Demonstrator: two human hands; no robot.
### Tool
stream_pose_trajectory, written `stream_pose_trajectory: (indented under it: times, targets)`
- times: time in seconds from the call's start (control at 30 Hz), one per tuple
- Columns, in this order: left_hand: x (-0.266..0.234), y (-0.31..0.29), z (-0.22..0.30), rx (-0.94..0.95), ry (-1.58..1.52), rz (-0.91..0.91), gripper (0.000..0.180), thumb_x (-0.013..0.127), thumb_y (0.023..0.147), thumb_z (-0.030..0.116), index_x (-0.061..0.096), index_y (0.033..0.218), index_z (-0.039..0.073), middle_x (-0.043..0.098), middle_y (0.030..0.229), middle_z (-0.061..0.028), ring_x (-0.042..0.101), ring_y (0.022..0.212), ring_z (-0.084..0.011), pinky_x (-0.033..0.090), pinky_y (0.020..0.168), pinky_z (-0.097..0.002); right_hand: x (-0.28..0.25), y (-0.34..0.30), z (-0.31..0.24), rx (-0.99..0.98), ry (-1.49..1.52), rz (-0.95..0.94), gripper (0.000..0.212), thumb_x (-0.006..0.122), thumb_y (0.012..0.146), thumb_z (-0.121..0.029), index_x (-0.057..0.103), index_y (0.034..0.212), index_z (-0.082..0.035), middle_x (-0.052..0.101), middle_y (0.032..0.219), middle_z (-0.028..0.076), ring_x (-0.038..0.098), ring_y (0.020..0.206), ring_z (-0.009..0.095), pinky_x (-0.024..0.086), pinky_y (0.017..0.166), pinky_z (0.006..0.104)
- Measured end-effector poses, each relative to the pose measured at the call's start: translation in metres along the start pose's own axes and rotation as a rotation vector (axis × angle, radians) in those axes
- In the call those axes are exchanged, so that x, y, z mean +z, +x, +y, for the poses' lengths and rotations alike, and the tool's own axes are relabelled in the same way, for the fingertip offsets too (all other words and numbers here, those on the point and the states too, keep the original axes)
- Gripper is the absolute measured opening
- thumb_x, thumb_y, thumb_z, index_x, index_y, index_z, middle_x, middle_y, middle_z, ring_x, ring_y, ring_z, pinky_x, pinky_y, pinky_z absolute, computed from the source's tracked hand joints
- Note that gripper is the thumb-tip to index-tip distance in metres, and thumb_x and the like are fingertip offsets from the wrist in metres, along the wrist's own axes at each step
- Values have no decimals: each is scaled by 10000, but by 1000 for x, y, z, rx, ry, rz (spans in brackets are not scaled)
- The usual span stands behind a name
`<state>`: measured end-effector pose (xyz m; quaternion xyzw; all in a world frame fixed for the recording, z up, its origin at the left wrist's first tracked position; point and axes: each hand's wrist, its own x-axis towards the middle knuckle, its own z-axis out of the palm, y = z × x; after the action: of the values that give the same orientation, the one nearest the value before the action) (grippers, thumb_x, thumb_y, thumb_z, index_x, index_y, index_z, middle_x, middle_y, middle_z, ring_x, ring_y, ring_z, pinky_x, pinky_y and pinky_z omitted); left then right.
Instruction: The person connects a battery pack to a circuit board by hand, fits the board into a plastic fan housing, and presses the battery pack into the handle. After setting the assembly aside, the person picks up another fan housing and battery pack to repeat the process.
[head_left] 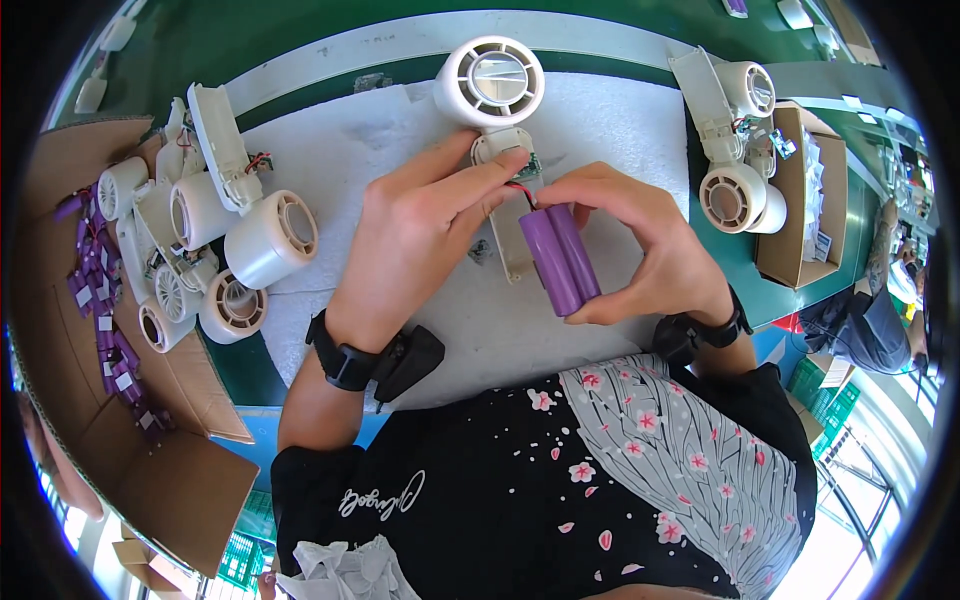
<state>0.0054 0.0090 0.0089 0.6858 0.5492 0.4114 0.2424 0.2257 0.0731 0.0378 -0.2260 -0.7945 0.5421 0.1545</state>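
My right hand grips a purple battery pack of two side-by-side cells, thumb at its lower end and fingers at the top. Red and dark wires run from the pack's upper end toward a small green circuit board. That board sits in the opened white handle below a round, ring-shaped fan head. With closed fingers, my left hand holds the handle around the board and wires. The battery pack is tilted beside the handle, partly over it; my fingers hide the wire ends.
A white foam mat covers the green bench. Several similar white fan units are piled at left, more at right. An open cardboard box at left holds purple battery packs; a smaller carton stands at right.
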Motion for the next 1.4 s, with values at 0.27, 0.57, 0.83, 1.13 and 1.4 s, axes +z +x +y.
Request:
stream_pose_trajectory:
  times: [0.27, 0.57, 0.83, 1.13, 1.4]
  targets:
    - [-2, 1, 2, -4, -22, -16, 307, 698, 795, 27, 695, 1095, 95, 649, 1043, -178, 662, 797, -334, 544, 672, -356, 18, 3, 6, -157, -188, 141, 704, 882, 539, -122, 592, 1179, -61, 591, 1189, 118, 560, 1055, 307, 483, 860, 385]
    - [-4, -1, -3, 3, -58, -42, 302, 680, 809, 21, 692, 1102, 93, 642, 1068, -214, 658, 806, -343, 539, 693, -358, 29, 3, -3, -185, -427, 179, 606, 873, 540, -87, 631, 1092, -29, 583, 1178, 142, 548, 1074, 320, 505, 869, 403]
    - [-4, 0, -2, -4, -65, -48, 296, 681, 814, 30, 694, 1103, 96, 649, 1069, -208, 656, 781, -336, 528, 671, -352, 32, -4, 0, -192, -476, 201, 443, 856, 559, -61, 658, 951, 0, 566, 1244, 207, 574, 1090, 353, 581, 808, 372]
    - [-11, 2, -4, -92, -83, -148, 367, 733, 788, 36, 698, 1145, 116, 656, 1119, -228, 704, 784, -244, 548, 688, -285, 37, -2, 4, -220, -475, 237, 384, 857, 557, -68, 596, 834, -21, 558, 1269, 217, 581, 1091, 369, 580, 795, 387]
    - [-8, 0, -1, -291, -346, -186, 492, 786, 705, -18, 680, 1173, 86, 624, 1240, -174, 641, 735, -79, 561, 672, -239, 28, 0, -6, -148, -489, 165, 420, 864, 551, -59, 553, 832, -37, 552, 1265, 214, 572, 1084, 385, 548, 849, 402]
